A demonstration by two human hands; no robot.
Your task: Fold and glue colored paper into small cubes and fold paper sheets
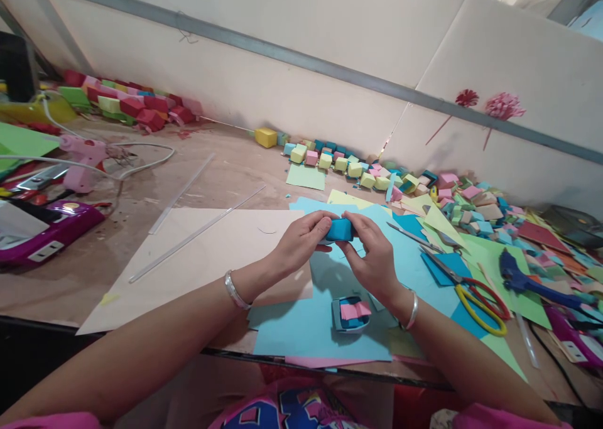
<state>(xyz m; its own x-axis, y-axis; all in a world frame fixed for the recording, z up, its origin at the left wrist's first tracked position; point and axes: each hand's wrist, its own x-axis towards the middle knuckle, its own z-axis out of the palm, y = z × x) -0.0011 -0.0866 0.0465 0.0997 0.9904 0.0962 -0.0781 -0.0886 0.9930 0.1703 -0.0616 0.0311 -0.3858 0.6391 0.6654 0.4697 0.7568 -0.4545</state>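
Note:
Between both hands is a small blue paper box [340, 230], held up above the light-blue paper sheets [287, 328]. My left hand [304, 240] grips its left side, thumb on the near face. My right hand [372, 250] pinches its right side with thumb and fingers. Part of the box is hidden behind the fingers. Below the hands, an open paper box [338, 319] rests on the blue sheets, with pink paper pieces [355, 310] inside. Scissors [464, 284] with red and yellow handles lie to the right of my right hand.
Rows of small paper boxes [354, 169] line the wall. A pink glue gun [85, 159] and purple power strip [51, 234] are at left; a blue glue gun [532, 281] is at right. Clear glue sticks [198, 234] lie across a pale sheet [155, 272].

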